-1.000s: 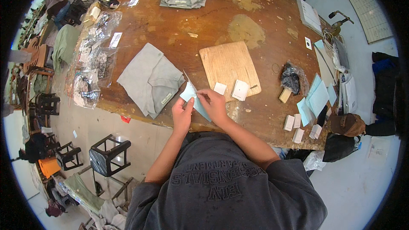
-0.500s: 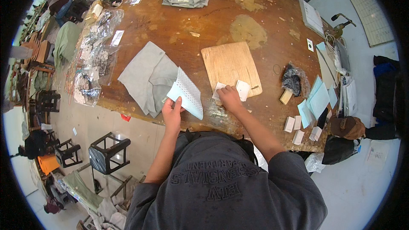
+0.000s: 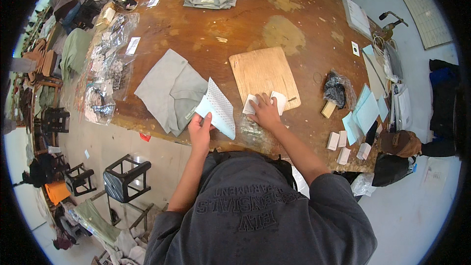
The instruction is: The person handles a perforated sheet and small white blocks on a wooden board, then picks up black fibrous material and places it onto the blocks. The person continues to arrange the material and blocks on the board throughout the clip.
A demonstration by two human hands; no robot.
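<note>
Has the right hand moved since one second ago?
Yes. Against the wooden board, the right hand has shifted rightward and slightly forward, onto the white cards at the board's near edge.

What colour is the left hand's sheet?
The sheet is pale blue, partly dark-speckled; see head view.

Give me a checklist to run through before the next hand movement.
1. Blue sheet held in left hand: ok, pinched by the thumb.
2. Right hand at the white cards: ok, fingers over them.
3. A card gripped: cannot tell, the hand hides it.
4. Wooden board lying flat on the table: ok.
5. Sheet clear of the grey garment: cannot tell, they overlap in view.
</note>
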